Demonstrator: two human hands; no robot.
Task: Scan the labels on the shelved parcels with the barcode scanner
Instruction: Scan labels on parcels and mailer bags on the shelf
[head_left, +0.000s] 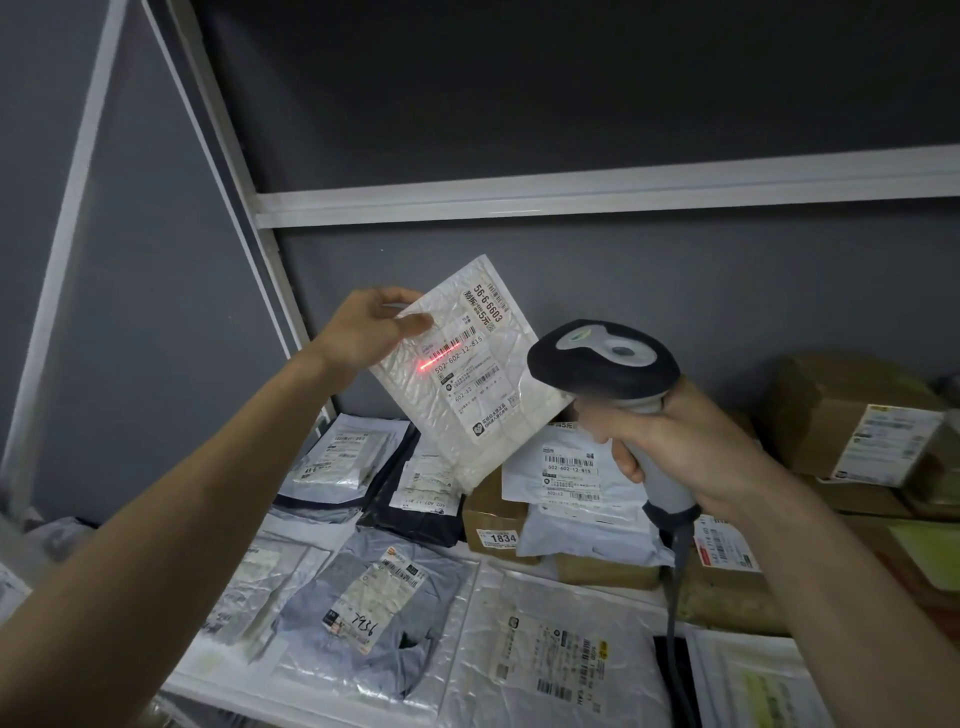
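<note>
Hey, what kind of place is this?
Probably a parcel pickup or sorting room: labelled mailers and boxes lie on a white metal shelf, and the right hand aims a barcode scanner at a white bubble mailer.

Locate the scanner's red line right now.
In the head view, the red line crosses the barcode on the white bubble mailer, just below the left hand, centre-left.

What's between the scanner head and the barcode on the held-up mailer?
Nothing solid in the head view: the barcode scanner faces the white bubble mailer across open air, its red scan line landing on the label.
</note>
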